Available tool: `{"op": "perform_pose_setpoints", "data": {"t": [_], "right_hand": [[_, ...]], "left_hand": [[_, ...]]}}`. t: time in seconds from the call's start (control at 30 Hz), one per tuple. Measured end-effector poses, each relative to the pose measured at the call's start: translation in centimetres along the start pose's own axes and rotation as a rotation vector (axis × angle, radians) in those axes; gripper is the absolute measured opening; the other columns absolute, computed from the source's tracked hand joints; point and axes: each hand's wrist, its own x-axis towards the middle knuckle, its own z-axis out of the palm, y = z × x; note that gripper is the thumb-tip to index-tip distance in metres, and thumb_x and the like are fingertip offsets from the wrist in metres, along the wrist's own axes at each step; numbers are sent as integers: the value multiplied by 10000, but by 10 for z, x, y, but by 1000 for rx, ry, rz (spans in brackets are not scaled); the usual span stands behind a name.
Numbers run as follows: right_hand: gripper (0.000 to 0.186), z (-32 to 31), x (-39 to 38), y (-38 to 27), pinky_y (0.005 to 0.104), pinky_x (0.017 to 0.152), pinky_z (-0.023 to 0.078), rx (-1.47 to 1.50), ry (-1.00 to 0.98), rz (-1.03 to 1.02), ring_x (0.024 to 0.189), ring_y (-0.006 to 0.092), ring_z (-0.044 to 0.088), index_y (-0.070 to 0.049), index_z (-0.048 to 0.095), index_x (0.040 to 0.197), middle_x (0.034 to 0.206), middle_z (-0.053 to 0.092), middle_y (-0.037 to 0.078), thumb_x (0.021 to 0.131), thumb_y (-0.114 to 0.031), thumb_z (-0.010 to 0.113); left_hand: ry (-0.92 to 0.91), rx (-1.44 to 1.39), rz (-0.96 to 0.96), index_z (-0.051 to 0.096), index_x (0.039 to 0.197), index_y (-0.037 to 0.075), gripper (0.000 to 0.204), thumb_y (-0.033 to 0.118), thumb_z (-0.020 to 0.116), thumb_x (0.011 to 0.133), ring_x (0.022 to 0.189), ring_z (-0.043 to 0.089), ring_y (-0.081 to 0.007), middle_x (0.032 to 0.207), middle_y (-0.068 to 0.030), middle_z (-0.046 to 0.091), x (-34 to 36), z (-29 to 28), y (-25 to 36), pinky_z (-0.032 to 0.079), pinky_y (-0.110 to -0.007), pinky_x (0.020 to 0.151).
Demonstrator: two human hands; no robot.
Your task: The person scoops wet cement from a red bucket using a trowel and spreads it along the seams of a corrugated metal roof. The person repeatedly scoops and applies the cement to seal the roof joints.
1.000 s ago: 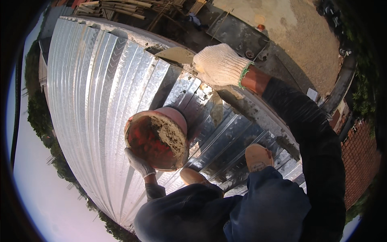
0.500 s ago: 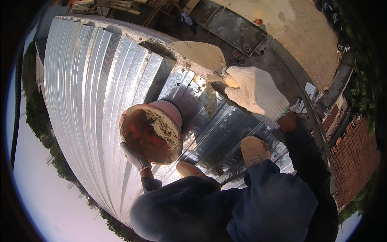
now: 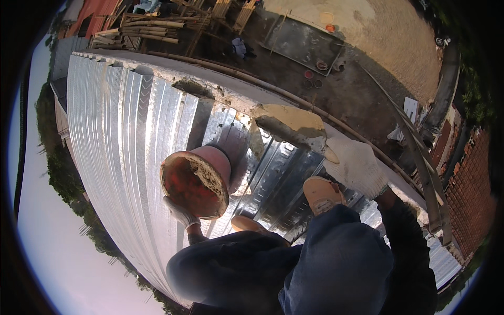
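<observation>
My left hand (image 3: 180, 211), in a whitish knit glove, is closed on the lower rim of a reddish bucket (image 3: 214, 160). The bucket is tipped so its mouth faces me, with grey-brown mortar (image 3: 210, 177) stuck along its inner right side. In a similar glove, my right hand (image 3: 356, 165) is wrapped round the handle of a trowel (image 3: 294, 119). The trowel's broad blade, coated in tan mortar, lies over the rough top edge of a wall (image 3: 231, 100), beside the metal sheeting. How firmly the blade touches the edge is hard to tell.
Ribbed metal sheeting (image 3: 115, 142) lies under my two shoes (image 3: 321, 194). Beyond the wall the ground drops well below, with bamboo poles (image 3: 152, 31), a flat mixing tray (image 3: 299, 39), small buckets (image 3: 308, 74) and a sand-coloured area. A bamboo pole (image 3: 252, 79) runs along the wall's outer side.
My right hand has drawn the trowel rightward and nearer along the wall edge. The view has shifted, showing more ground beyond. My left hand still holds the tipped bucket.
</observation>
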Motion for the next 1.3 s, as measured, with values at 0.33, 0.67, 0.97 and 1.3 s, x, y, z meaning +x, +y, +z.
{"op": "perform_pose_setpoints", "data": {"t": [0.33,0.67,0.97,1.3], "right_hand": [[280,29,-14,-5,375,699,546,-615,-71,-235,848,213,754,-51,695,1102,899,703,46,865,-186,761],[227,-8,-51,15,384,704,563,-420,-163,-119,800,266,763,-46,690,1057,906,734,88,876,-161,764],[239,-36,-53,-16,475,730,595,-57,-204,-42,797,360,748,-47,690,1042,875,726,161,937,-255,743],[327,-6,2,-67,480,777,614,-15,-488,-396,836,369,761,-52,720,1100,872,741,161,996,-362,733]], "left_hand": [[-114,-15,14,447,1640,-1,753,576,466,1157,1406,576,-282,1591,-141,544,7,-6,-2,480,-431,1189],[-99,-64,-60,556,1545,1,668,533,528,1142,1261,657,-263,1454,-117,641,-9,11,22,552,-429,1072],[-20,-33,168,754,1193,0,397,374,639,1123,956,703,-180,1117,-76,762,-28,35,76,583,-349,876],[-194,164,342,766,960,-13,371,325,694,1093,817,561,-71,834,-5,681,-73,94,145,484,-297,727]]}}
